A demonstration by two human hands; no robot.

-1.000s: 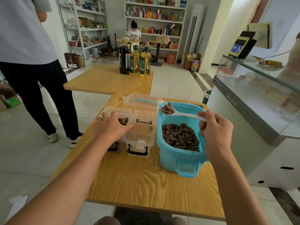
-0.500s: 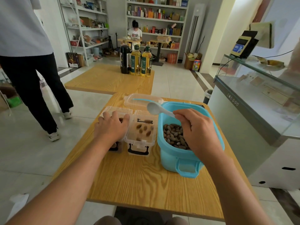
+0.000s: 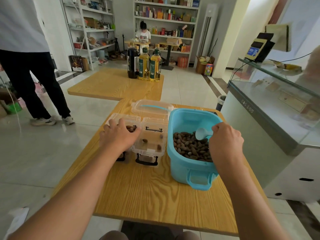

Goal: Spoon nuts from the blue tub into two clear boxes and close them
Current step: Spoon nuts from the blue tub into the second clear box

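Bare forearms, no sleeves showing

Both forearms are showing bare from the frame's lower edge up to the left hand [image 3: 119, 137] and right hand [image 3: 225, 141]; neither wrist is wearing a watch or band, and no ring is showing on the fingers.

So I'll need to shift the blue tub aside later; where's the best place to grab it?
Take the blue tub by the looped handle on its near end wall, coming from the front edge of the table. The loop is open, faces you and nothing blocks it; the right hand is busy inside.
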